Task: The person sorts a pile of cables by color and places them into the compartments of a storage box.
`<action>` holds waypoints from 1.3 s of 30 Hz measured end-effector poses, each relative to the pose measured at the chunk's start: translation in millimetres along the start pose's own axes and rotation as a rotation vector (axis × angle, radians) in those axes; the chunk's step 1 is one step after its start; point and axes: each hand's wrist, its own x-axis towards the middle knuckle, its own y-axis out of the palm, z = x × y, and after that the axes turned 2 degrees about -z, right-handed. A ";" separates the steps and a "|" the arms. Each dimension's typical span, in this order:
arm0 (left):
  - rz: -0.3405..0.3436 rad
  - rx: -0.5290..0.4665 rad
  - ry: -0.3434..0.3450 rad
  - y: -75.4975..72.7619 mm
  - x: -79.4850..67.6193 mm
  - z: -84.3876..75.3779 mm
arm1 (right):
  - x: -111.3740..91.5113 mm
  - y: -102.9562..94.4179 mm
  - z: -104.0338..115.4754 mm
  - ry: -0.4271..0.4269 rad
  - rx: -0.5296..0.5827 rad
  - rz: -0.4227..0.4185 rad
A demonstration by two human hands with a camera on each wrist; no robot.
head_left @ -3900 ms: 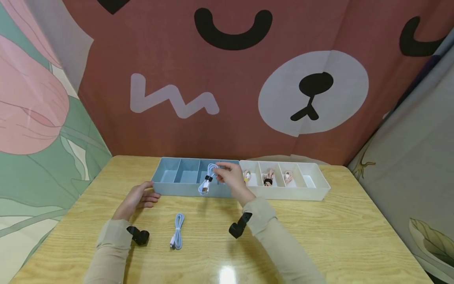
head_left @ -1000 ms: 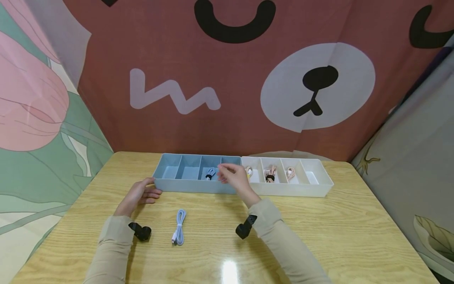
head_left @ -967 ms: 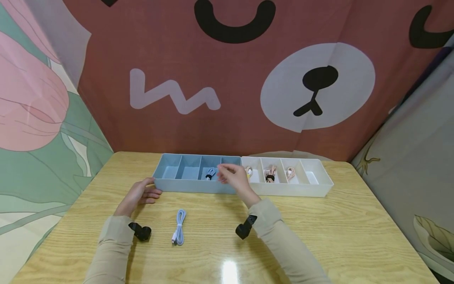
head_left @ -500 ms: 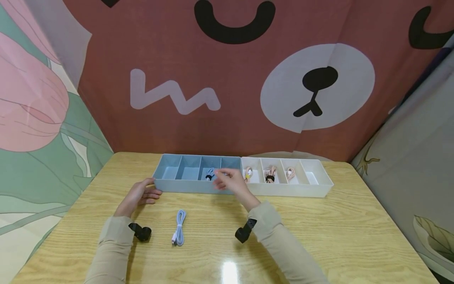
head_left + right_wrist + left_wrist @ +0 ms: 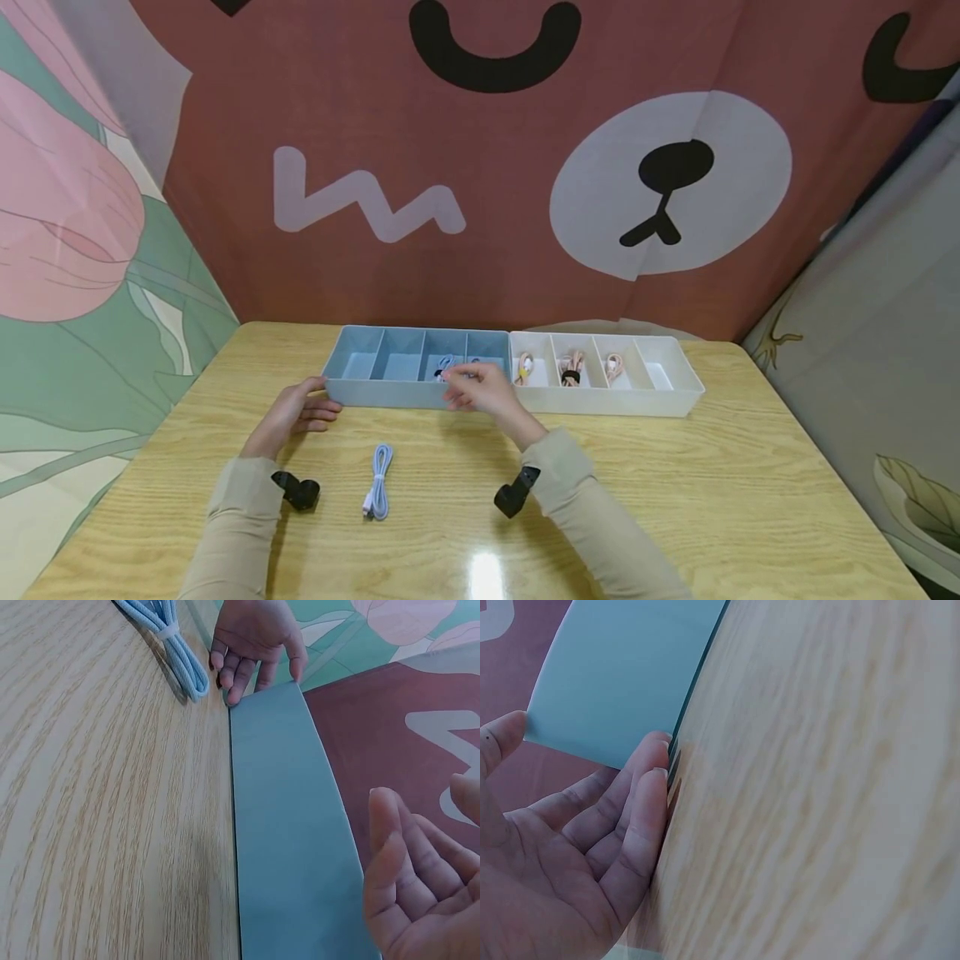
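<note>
My left hand (image 5: 295, 410) rests against the left end of the blue divided box (image 5: 405, 394). In the left wrist view its thumb touches the rim corner and its fairly straight fingers lie near the lower edge. Over the box's front wall, my right hand (image 5: 483, 392) hovers with loosely bent fingers and holds nothing. Just beyond its fingertips, a coiled blue cable with a black strap (image 5: 444, 364) lies in the third compartment, partly hidden. Another cable (image 5: 476, 364) shows slightly in the fourth. A coiled light-blue cable (image 5: 378, 482) lies on the table between my forearms.
A white divided box (image 5: 637, 402) adjoins the blue one on the right, with coiled pinkish cables (image 5: 572, 367) in three of its compartments. Both boxes stand near the back of the wooden table (image 5: 712, 500). A printed curtain (image 5: 510, 275) hangs behind.
The right hand has let go of the black-strapped cable, which now lies in the blue box's third compartment. That hand has since drifted slightly left and nearer me. The left hand stays at the box.
</note>
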 end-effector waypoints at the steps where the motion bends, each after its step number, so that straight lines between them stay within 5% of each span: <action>1: 0.001 -0.002 -0.001 -0.3 0.5 0.3 | 0.0 0.4 0.1 0.008 -0.009 -0.001; 39: 0.024 0.004 0.002 -3.2 4.8 4.0 | -0.4 42.5 -11.5 0.023 -0.063 0.109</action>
